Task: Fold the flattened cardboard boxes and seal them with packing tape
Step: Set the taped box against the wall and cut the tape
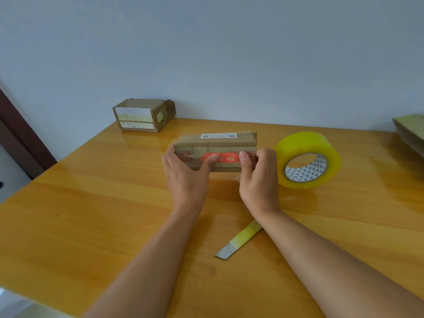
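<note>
Centre of frame: small cardboard box (215, 152) sits on the table (91, 203), both hands on it. Left hand (185, 173) wraps the box's left end, thumb pressing flat on the red printed strip across the near face. Right hand (259, 173) grips the right end, thumb on the same face, fingers curled round the side. Prob. holding the flaps shut and squaring the box up before taping; near-face seam seems to run under the thumbs.

Tape roll (307, 159) stands tilted just right of the box, close to the right hand, so it's an easy grab. Clear yellowish film, glossy, white patterned core. Lower centre, a flat strip (238, 242) w/ yellow tape on it lies near the right forearm, maybe a cutter, can't tell.

Upper left, a finished box (143, 115) sits by the wall, already taped. Far right edge: stack of flattened cardboard (410, 131), matte brown. Table is glossy orange wood, shows reflections.
</note>
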The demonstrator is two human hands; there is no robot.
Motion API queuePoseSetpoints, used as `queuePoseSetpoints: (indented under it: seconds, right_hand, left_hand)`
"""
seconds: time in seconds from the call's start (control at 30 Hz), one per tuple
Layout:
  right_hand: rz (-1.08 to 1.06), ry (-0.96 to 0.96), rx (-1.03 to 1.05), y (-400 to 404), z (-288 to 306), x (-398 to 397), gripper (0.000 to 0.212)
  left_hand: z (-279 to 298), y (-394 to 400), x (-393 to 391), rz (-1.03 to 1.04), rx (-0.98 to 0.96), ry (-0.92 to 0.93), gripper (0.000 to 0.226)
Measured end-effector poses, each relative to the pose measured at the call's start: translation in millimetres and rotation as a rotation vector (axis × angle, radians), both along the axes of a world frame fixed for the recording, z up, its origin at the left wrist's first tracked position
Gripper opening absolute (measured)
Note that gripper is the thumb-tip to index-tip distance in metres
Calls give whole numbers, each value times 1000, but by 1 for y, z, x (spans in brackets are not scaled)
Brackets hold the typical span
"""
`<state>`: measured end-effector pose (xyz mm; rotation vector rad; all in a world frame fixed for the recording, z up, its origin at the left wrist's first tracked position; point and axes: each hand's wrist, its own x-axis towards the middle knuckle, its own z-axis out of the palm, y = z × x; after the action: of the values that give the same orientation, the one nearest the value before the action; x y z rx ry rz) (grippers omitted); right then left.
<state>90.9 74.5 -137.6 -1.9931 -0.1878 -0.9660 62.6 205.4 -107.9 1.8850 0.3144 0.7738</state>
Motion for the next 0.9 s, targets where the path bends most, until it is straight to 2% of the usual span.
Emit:
queuePoseSetpoints:
  seconds: [0.2,0.4,0.53,0.67,0.8,0.9]
  right_hand:
    - [108,55,38,4,4,-8,53]
    - [243,86,136,8,12,-20,65]
    - [244,58,137,8,17,-27,55]
    - [249,90,163,5,32,-39,56]
    - [217,121,230,-22,54,-59,58]
    - [144,114,317,-58,65,-77,47]
  left_hand:
    - [1,-2,-2,-30,-90,-70,78]
    - [4,-3,-5,-101,-358,-125,70]
    - [5,2,-3,-50,-459,-59,48]
    - [13,2,-8,-108,-541,-98,41]
    - [25,-16,-21,-254,-473,-148,46]
    - [30,-38,-37,-392,-404,-167,30]
